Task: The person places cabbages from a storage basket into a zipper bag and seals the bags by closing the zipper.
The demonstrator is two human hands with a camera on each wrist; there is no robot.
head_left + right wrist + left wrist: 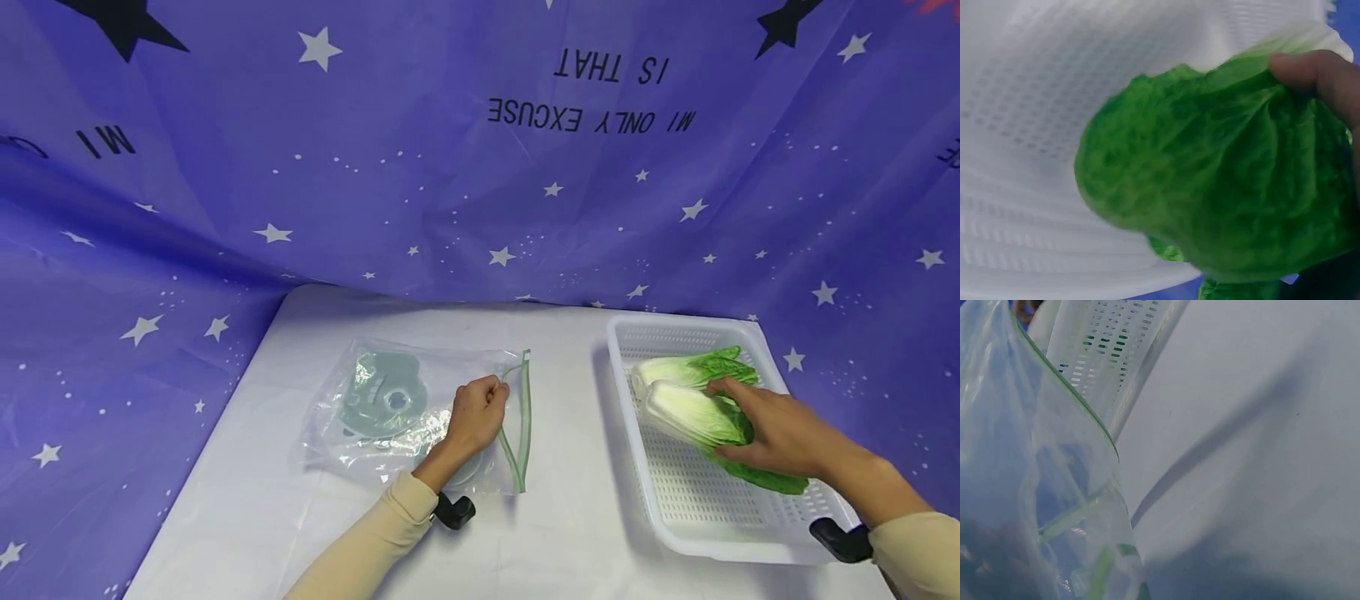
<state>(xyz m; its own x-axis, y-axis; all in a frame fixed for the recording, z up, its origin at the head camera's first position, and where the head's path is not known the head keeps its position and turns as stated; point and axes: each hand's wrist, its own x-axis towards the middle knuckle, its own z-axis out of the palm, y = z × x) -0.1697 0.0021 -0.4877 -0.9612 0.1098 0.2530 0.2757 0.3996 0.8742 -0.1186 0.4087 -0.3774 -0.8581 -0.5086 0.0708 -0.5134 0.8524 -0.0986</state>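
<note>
gripping nearer cabbage (693, 414) under right hand (783, 429), over basket (690, 492), left hand (477, 414) pinching clear bag (431, 408)

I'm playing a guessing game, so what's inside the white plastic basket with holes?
Two long cabbages with white stalks and green leaves are in the white plastic basket. The right grip hides part of the nearer one, and anything beneath them is covered.

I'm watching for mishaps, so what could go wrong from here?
The nearer cabbage, gripped by the right hand, could slip or knock the farther cabbage close beside it. The clear bag, pinched by the left hand near its green edge, might sag closed if that pinch loosens.
</note>
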